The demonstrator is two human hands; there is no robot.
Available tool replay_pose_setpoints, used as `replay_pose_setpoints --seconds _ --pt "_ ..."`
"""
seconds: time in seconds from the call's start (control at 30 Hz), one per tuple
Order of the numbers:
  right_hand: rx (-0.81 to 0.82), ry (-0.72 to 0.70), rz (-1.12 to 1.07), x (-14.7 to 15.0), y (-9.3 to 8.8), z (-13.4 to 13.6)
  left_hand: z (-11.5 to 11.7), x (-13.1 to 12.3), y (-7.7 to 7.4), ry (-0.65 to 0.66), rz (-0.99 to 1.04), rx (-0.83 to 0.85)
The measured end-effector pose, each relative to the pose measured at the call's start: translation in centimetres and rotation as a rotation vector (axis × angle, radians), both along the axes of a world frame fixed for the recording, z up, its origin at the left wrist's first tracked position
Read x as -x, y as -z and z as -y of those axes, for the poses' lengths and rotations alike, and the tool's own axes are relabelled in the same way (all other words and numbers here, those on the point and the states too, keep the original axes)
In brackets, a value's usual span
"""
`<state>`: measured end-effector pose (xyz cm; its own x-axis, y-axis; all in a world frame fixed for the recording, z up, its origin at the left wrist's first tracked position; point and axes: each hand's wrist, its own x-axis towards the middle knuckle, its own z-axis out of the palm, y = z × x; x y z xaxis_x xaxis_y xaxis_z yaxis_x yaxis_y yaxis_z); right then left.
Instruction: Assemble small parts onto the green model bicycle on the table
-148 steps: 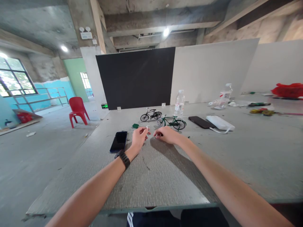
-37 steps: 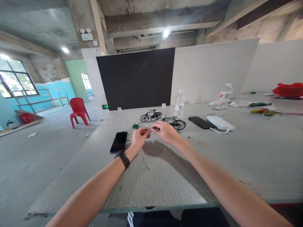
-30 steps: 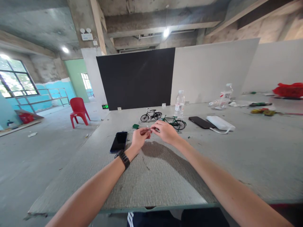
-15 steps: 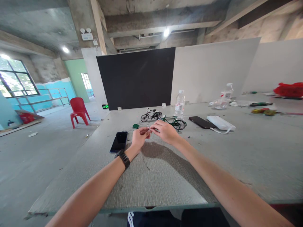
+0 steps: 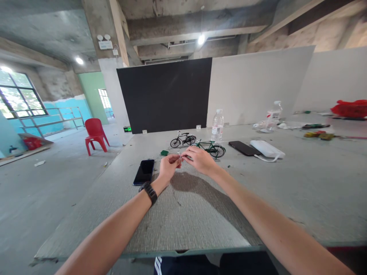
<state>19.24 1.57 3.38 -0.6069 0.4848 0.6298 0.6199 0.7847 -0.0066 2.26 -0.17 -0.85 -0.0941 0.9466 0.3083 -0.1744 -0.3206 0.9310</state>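
My left hand (image 5: pixel 169 165) and my right hand (image 5: pixel 199 159) meet above the table, fingertips almost touching. Between them is a small shiny silver part (image 5: pixel 179 154), too small to name; both hands pinch at it. A watch is on my left wrist. Just behind my right hand stands a green model bicycle (image 5: pixel 213 148), its front end partly hidden by that hand. Farther back is a black model bicycle (image 5: pixel 182 140), upright. A small green piece (image 5: pixel 164 152) lies beyond my left hand.
A dark phone (image 5: pixel 144 172) lies left of my left hand. To the right are another phone (image 5: pixel 244 148), a white power bank (image 5: pixel 266 149) with a cable, and a water bottle (image 5: pixel 218 126). A second bottle (image 5: pixel 273 116) and a red bag (image 5: pixel 349 109) are farther off.
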Motion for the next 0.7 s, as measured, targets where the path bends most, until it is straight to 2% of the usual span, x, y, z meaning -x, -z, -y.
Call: replay_pose_setpoints --seconds 0.43,0.7 --pt "0.12 -0.061 -0.048 0.01 -0.08 0.15 -0.66 0.28 0.55 -0.059 -0.041 -0.026" --pt "0.123 0.007 -0.062 -0.01 -0.13 0.22 -0.74 0.39 0.58 -0.093 -0.116 -0.05"
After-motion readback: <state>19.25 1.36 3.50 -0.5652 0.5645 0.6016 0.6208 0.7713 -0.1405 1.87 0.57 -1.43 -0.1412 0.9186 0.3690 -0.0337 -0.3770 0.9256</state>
